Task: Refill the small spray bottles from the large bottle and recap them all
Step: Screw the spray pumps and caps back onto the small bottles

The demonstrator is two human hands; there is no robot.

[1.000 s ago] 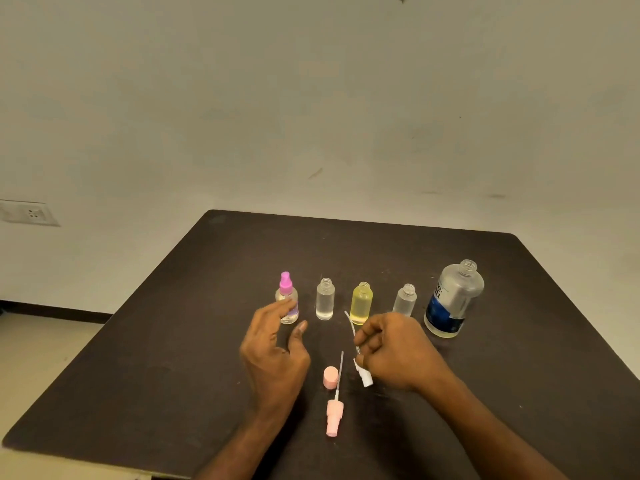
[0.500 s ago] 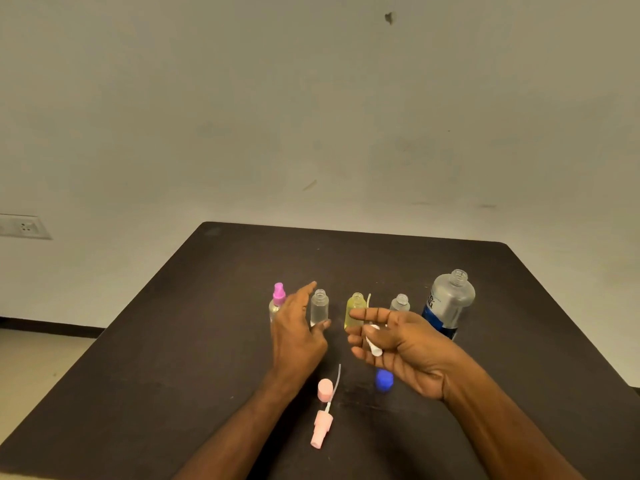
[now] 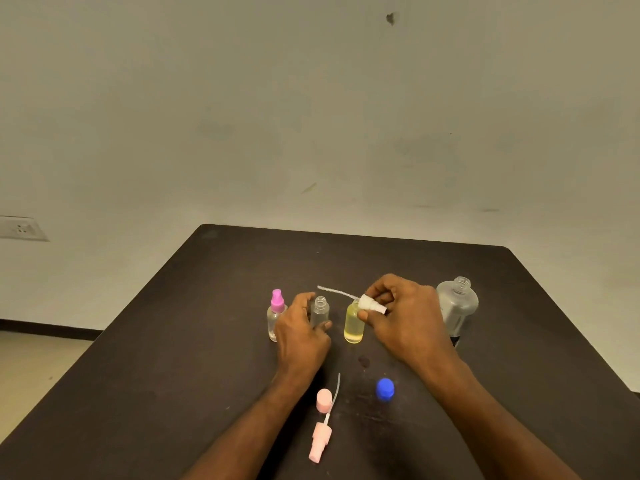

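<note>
My left hand (image 3: 300, 332) wraps around the clear small bottle (image 3: 319, 311), steadying it upright on the dark table (image 3: 145, 358); its neck is open. My right hand (image 3: 401, 315) pinches a white sprayer (image 3: 372, 304) by its head, with the thin tube pointing left above the yellow bottle (image 3: 354, 323), which has no cap yet either. So far only the leftmost bottle (image 3: 275, 318) looks finished, its magenta sprayer seated. A fourth small bottle may sit behind my right hand, but I cannot see it. The large bottle (image 3: 456, 308) stands open at the far right, and its blue cap (image 3: 385, 389) lies near me. A pink sprayer (image 3: 320, 441) and a pink cap (image 3: 324, 400) also wait on the table. I judge the recapping is barely begun: several sprayers and the blue cap remain.
</note>
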